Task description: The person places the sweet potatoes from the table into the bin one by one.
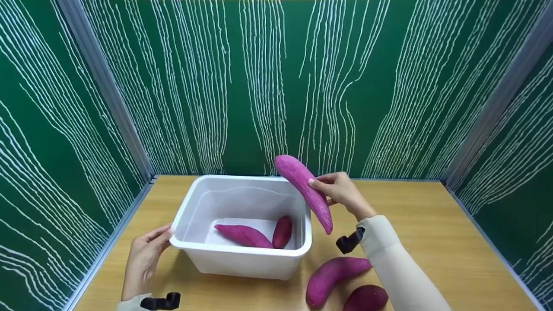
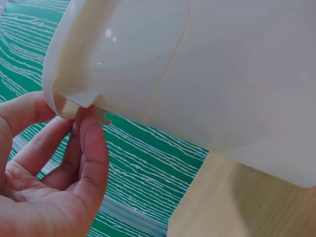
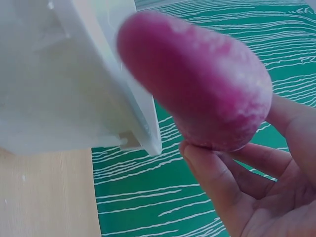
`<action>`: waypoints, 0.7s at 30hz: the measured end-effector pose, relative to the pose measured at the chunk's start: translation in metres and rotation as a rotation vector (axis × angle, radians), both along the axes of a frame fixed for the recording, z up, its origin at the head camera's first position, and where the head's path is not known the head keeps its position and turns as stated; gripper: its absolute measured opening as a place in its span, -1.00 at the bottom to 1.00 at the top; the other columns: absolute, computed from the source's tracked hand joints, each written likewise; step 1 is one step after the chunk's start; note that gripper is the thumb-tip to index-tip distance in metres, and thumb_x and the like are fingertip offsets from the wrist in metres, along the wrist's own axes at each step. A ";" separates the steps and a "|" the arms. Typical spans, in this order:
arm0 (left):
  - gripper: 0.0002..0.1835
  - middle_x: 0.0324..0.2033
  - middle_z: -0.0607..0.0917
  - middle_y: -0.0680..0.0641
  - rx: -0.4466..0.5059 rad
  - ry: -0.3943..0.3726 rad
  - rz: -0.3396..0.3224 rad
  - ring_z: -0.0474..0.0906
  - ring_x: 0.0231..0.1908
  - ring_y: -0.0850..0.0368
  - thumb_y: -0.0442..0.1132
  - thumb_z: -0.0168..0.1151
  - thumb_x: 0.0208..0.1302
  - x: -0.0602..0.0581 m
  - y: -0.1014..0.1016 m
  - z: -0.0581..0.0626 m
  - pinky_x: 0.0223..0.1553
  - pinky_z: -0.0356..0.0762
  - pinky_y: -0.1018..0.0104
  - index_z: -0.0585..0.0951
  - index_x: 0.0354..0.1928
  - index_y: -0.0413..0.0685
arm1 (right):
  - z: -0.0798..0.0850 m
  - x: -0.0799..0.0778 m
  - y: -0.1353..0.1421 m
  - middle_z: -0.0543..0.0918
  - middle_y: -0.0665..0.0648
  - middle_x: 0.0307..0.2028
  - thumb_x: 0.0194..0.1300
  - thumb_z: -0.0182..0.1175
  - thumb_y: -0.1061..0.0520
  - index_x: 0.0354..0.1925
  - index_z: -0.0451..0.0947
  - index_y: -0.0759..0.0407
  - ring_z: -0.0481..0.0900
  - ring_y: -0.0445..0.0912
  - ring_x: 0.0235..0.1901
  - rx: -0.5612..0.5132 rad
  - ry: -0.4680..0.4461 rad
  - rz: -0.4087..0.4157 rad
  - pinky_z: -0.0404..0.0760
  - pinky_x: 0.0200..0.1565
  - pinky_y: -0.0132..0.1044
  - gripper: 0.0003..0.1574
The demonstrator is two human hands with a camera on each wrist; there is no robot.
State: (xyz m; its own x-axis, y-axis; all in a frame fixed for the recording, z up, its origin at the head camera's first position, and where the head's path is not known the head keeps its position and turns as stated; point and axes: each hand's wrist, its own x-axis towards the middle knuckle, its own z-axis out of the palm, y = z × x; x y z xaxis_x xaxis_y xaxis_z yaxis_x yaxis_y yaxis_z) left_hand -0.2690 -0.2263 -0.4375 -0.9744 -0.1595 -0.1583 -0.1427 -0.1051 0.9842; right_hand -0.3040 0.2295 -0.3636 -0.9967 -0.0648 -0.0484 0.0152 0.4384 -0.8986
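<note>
A white plastic bin [image 1: 242, 263] stands on the table, and two purple sweet potatoes lie on its floor: a long tapered one [image 1: 244, 235] and a shorter dark one [image 1: 282, 232]. My left hand [image 1: 147, 255] pinches the bin's left rim; in the left wrist view the thumb and fingers [image 2: 94, 153] meet at the rim's corner. With my right hand [image 1: 341, 190] I hold a long pink-purple sweet potato [image 1: 302, 181] between thumb and fingers, raised beside the bin's right rim. The right wrist view shows this sweet potato [image 3: 192, 79] end-on, close to the bin wall [image 3: 64, 89].
Two more sweet potatoes lie right of the bin: a curved one [image 1: 330, 278] and a dark rounded one [image 1: 366, 298], partly under the right forearm. The wooden table [image 1: 449, 242] is bounded by green panels [image 1: 376, 86] with white wavy lines and grey metal posts [image 1: 108, 82].
</note>
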 end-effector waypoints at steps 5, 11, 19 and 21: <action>-0.85 -0.31 0.70 0.21 0.010 0.032 -0.006 0.62 -0.18 0.32 -0.38 0.25 0.25 0.001 0.002 0.000 -0.07 0.62 0.42 0.73 -0.25 0.03 | 0.002 -0.004 -0.007 0.71 0.18 -0.25 0.25 0.26 -0.16 0.06 0.59 0.28 0.64 -0.12 -0.39 -0.012 0.006 -0.002 0.73 -0.30 -0.18 -0.38; -0.75 -0.26 0.70 0.20 -0.010 0.009 -0.010 0.61 -0.17 0.34 -0.31 0.28 0.25 0.001 0.000 0.001 -0.07 0.60 0.45 0.68 -0.02 -0.08 | 0.001 -0.008 -0.018 0.70 0.20 -0.22 0.23 0.28 -0.16 0.06 0.60 0.25 0.65 -0.09 -0.37 -0.022 -0.003 -0.012 0.73 -0.32 -0.21 -0.39; -0.79 -0.26 0.70 0.20 0.005 0.005 -0.008 0.62 -0.17 0.32 -0.31 0.29 0.24 0.000 0.000 0.000 -0.06 0.61 0.44 0.70 -0.08 -0.04 | -0.002 -0.013 -0.031 0.70 0.20 -0.21 0.25 0.27 -0.13 0.06 0.60 0.25 0.65 -0.10 -0.36 -0.034 -0.013 -0.009 0.73 -0.31 -0.20 -0.42; -0.82 -0.27 0.70 0.21 0.006 0.006 -0.010 0.62 -0.17 0.32 -0.31 0.28 0.24 0.000 0.000 0.000 -0.05 0.61 0.44 0.71 -0.12 0.00 | -0.003 -0.014 -0.033 0.70 0.20 -0.20 0.25 0.27 -0.14 0.06 0.60 0.26 0.65 -0.09 -0.36 -0.031 -0.009 -0.002 0.73 -0.31 -0.21 -0.40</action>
State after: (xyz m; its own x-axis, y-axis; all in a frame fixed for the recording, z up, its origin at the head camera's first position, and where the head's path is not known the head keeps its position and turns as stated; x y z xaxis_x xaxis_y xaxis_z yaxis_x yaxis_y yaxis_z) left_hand -0.2687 -0.2267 -0.4375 -0.9769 -0.1485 -0.1537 -0.1382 -0.1092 0.9844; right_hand -0.3181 0.1963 -0.3665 -0.9964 -0.0646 -0.0552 0.0239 0.4104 -0.9116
